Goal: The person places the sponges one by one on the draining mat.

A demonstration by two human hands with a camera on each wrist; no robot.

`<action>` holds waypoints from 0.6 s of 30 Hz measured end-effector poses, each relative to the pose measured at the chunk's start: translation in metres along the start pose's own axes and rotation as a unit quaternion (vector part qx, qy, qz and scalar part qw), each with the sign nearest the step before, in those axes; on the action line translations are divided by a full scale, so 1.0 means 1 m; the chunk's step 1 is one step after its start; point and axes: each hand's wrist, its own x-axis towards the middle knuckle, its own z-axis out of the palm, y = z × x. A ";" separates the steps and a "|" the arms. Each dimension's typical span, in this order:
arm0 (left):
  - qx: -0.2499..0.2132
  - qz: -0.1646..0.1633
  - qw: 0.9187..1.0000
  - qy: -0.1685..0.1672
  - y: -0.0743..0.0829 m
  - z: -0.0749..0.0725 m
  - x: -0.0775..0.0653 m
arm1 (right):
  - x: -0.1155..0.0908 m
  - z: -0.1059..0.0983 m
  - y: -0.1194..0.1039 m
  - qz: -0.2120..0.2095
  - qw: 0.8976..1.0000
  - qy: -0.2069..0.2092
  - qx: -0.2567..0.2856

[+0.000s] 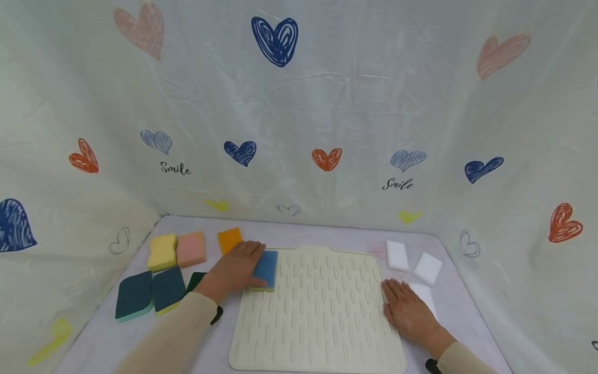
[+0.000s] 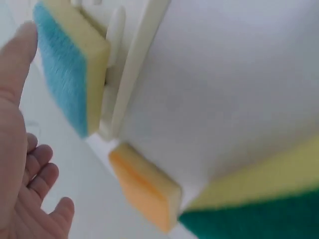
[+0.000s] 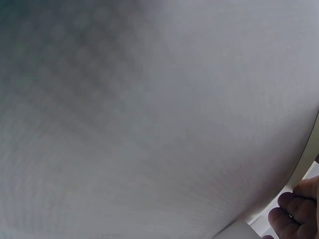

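Note:
A blue-and-yellow sponge (image 1: pixel 266 270) lies blue side up on the upper left corner of a ribbed cream drying mat (image 1: pixel 317 311). My left hand (image 1: pixel 237 267) is over the sponge's left side, thumb along its near edge. In the left wrist view the thumb tip is right at the blue face (image 2: pixel 60 69), and the other fingers bend loosely, apart from it. My right hand (image 1: pixel 411 314) rests at the mat's right edge with fingers extended. Only its fingers (image 3: pixel 294 214) show in the right wrist view's lower corner.
Left of the mat lie an orange sponge (image 1: pixel 229 239), a pink sponge (image 1: pixel 191 249), a yellow sponge (image 1: pixel 162 251) and several dark green-topped sponges (image 1: pixel 134 294). Several white sponge blocks (image 1: pixel 397 255) lie at right. A heart-printed curtain (image 1: pixel 299 114) surrounds the table.

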 end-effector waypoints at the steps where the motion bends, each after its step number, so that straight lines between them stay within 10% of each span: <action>1: 0.008 0.002 1.000 0.013 -0.002 -0.003 -0.003 | 0.000 0.000 0.000 -0.001 1.000 0.001 -0.002; 11: 0.041 -0.003 0.996 0.079 -0.040 -0.033 -0.059 | 0.000 0.003 0.000 -0.008 1.000 0.018 -0.010; 18: 0.036 -0.015 0.999 0.033 -0.068 -0.038 -0.096 | 0.000 0.004 0.001 -0.006 1.000 0.021 -0.012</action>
